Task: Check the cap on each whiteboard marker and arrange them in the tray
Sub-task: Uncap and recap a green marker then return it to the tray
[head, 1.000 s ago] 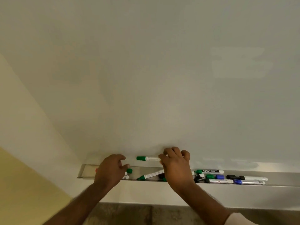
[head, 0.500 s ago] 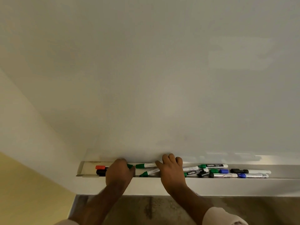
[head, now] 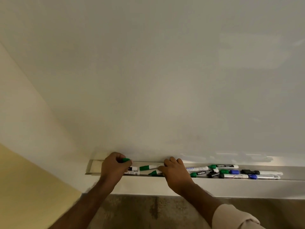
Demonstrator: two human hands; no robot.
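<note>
I am seeing a brushed-metal tray (head: pixel 231 187), glossy plastic markers (head: pixel 224 166), a smooth glossy whiteboard (head: pixel 165 80), rough mottled floor (head: pixel 140 210).

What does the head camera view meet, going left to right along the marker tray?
Left hand gripping a green cap → green-capped white marker → right hand → black-labelled green-capped marker → blue-capped silver marker.

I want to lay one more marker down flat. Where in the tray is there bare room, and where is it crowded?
The tray looks bare at its far left end, between the end wall and the left hand. From the right hand rightward it is crowded: green markers, blue markers and black ones lie overlapping. The two hands fill the middle.
</note>
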